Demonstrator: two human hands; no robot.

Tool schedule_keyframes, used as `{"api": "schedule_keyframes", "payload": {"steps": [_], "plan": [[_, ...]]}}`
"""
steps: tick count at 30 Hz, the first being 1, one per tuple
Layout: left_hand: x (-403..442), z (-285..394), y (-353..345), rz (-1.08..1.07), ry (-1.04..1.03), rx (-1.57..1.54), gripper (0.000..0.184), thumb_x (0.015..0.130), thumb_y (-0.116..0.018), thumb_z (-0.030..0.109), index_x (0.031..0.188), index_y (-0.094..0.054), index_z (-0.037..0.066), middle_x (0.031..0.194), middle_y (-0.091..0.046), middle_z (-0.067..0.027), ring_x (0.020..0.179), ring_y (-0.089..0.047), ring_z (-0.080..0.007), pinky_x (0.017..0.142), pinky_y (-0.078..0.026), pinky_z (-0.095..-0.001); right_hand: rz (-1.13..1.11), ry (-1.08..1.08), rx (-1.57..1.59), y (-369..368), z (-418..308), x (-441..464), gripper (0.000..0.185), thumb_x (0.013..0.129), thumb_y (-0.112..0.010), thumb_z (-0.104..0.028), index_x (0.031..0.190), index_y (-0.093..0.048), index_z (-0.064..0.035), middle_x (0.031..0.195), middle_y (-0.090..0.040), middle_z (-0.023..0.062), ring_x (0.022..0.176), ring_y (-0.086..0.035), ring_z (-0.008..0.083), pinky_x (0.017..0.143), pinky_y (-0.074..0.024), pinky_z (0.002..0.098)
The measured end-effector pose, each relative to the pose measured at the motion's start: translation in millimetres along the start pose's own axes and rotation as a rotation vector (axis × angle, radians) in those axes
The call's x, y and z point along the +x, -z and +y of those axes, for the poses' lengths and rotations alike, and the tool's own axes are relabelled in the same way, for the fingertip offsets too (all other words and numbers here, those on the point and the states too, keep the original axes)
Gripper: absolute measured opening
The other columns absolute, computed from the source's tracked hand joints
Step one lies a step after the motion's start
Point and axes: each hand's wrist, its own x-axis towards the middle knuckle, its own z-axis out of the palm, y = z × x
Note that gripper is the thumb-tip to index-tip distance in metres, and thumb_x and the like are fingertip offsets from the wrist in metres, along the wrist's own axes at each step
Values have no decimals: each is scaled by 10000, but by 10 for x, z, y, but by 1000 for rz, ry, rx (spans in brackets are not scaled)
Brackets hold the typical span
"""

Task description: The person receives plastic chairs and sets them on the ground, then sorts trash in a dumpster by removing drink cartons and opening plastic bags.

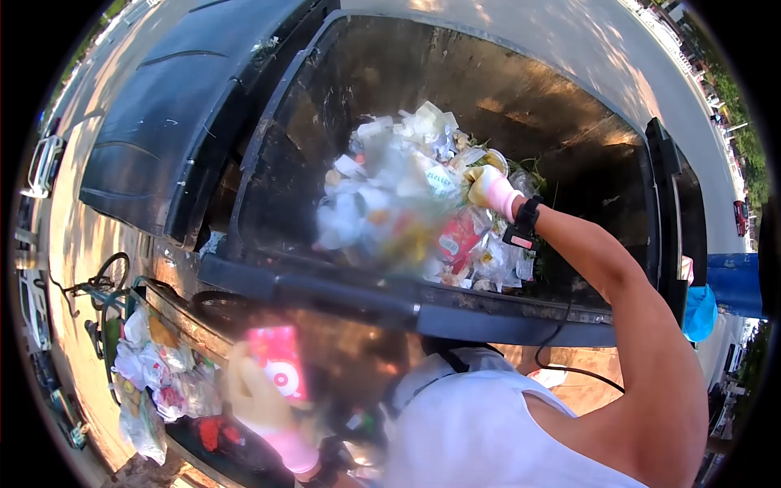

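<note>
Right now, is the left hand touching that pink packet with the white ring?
Touching: the head view shows the gloved left hand gripping the pink packet by its edge.

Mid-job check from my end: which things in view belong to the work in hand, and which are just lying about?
In the work:
- left gloved hand, holding a pink packet
- right gloved hand, at the rubbish pile
- open black bin around that pile
- probably, the bagged rubbish near the left hand

Just about:
- blue bag
- blue container
- white car

Bright dappled sunlight, hazy centre, bowed edges
</note>
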Motion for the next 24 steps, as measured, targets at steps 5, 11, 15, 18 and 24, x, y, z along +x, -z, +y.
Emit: {"api": "schedule_keyframes", "payload": {"steps": [5,11,15,18,24], "plan": [[6,-189,-8,-11,-42,55,377,1077,-521,224,1248,-715,-51,1169,-716,-62,973,-654,-102,849,-543,-257,52,132,-230,36,-67,8,85,808,-667,-62,853,-728,-102,869,-728,179,827,-718,342,712,-552,388],[-44,-449,103,11,-19,80,410,1085,-508,254,1291,-694,-49,1201,-710,-69,981,-664,-108,850,-550,-260,131,131,201,230,47,-72,77,809,-670,-52,805,-718,-112,771,-710,110,717,-699,269,656,-534,373],[-77,-490,105,30,74,85,417,1080,-513,262,1305,-698,-36,1218,-709,-72,984,-672,-118,850,-552,-264,90,201,209,532,-367,-196,92,791,-679,-6,864,-711,-50,780,-715,112,724,-692,254,696,-546,359],[-110,-272,34,25,168,25,414,1083,-507,265,1296,-700,-33,1204,-709,-70,970,-671,-119,842,-556,-267,-7,112,29,198,-265,-152,209,761,-529,131,792,-672,-18,751,-689,50,722,-614,170,684,-503,331],[-140,-233,10,18,150,-44,396,1090,-500,241,1279,-694,-48,1189,-708,-79,999,-661,-129,871,-548,-278,-80,106,489,367,-407,-178,260,757,-493,192,765,-652,-14,743,-684,20,699,-606,116,627,-481,296]]}}
